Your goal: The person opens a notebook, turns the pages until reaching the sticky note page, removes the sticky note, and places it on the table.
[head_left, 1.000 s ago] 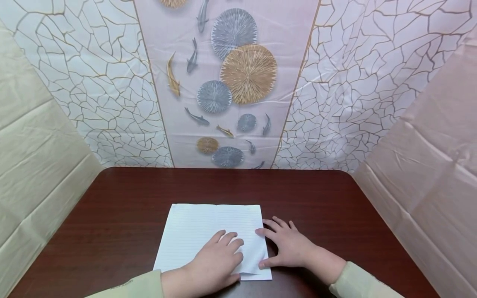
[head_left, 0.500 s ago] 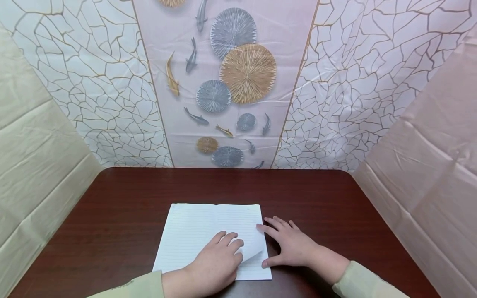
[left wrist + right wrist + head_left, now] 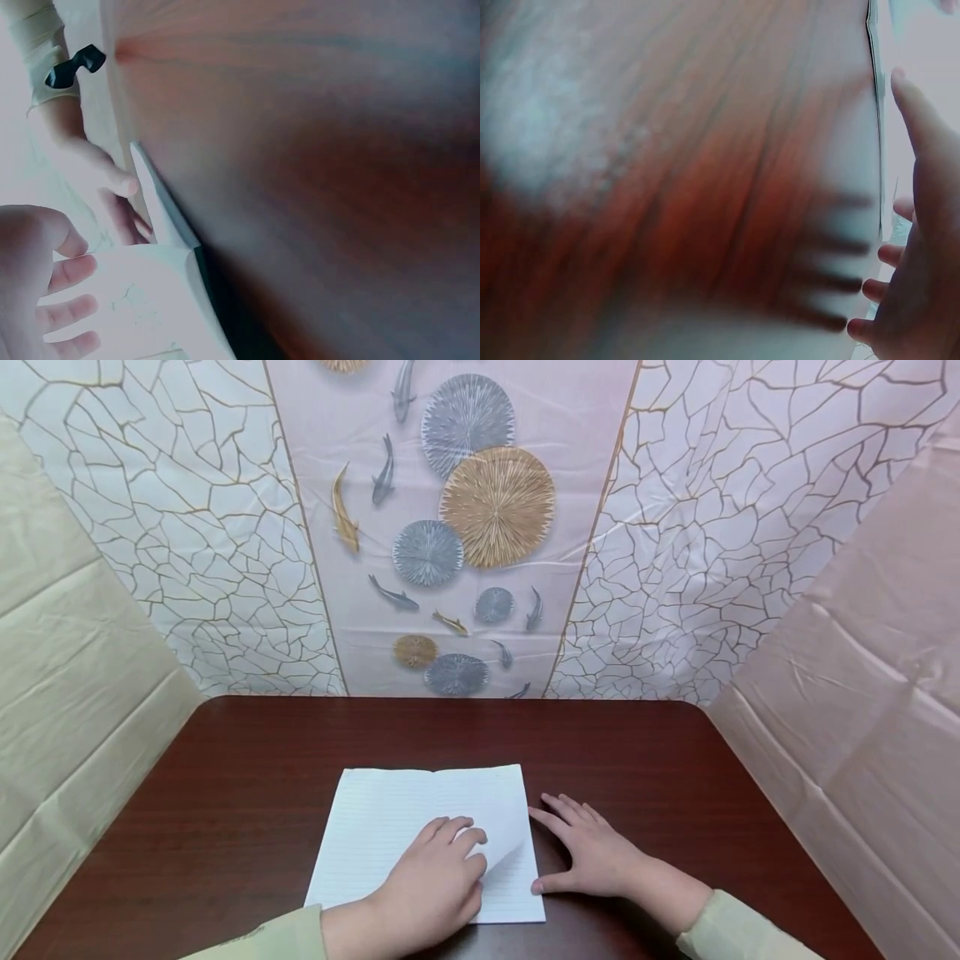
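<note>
An open notebook with lined white pages lies on the dark table. My left hand is over its middle near the front edge. Between thumb and forefinger, this hand pinches the corner of a right-hand page, which is curled up off the sheet below; the left wrist view shows the page beside the fingertips. At the notebook's right edge, my right hand has its fingers spread, thumb tip right at the edge. The right wrist view has these fingers straight beside the notebook's side.
The reddish-brown table extends around the notebook on all sides. Behind it hangs a patterned cloth with fish and round motifs. Beige cloth walls close in the left and right. A small black device sits on the right sleeve.
The page corner in my left hand has been drawn up and leftward, curling the page and baring more of the sheet beneath. My right hand has slid slightly right, off the page.
</note>
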Motion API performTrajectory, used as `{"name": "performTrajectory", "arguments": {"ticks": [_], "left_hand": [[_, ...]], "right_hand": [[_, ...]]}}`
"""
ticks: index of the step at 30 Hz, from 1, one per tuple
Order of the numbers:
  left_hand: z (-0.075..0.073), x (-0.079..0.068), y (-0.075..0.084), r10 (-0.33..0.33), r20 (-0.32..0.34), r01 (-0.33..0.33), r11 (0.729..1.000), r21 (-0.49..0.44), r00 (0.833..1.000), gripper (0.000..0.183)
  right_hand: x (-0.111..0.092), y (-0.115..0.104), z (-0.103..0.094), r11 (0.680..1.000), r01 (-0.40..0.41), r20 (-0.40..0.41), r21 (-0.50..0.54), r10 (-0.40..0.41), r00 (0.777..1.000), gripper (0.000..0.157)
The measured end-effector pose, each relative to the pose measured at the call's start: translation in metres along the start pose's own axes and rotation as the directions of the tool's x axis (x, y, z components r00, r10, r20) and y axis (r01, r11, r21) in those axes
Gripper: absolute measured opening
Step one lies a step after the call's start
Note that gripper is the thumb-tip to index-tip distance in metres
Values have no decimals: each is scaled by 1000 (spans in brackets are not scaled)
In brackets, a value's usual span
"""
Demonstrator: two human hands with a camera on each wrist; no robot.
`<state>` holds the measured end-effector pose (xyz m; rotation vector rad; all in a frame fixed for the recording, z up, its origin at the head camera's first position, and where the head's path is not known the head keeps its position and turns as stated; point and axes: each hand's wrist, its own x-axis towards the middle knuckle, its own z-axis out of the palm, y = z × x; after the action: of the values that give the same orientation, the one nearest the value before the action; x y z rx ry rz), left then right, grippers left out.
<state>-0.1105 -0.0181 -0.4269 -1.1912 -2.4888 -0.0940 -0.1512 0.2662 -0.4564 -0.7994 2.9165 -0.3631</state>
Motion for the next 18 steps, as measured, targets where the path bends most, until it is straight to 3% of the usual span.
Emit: {"name": "performTrajectory", "arguments": {"ticks": [8, 14, 18], "left_hand": [[-15, 1, -10, -101, -73, 97, 993, -63, 992, 12], [-28, -2, -22, -192, -184, 167, 976, -139, 964, 5], [-33, -7, -28, -241, -223, 210, 966, -153, 945, 5]], "right_hand": [[5, -2, 0, 1000, 13, 30, -18, -12, 999, 101], [8, -2, 1, 1000, 11, 39, -23, -10, 999, 101], [8, -2, 1, 1000, 10, 46, -28, -9, 999, 101]]}}
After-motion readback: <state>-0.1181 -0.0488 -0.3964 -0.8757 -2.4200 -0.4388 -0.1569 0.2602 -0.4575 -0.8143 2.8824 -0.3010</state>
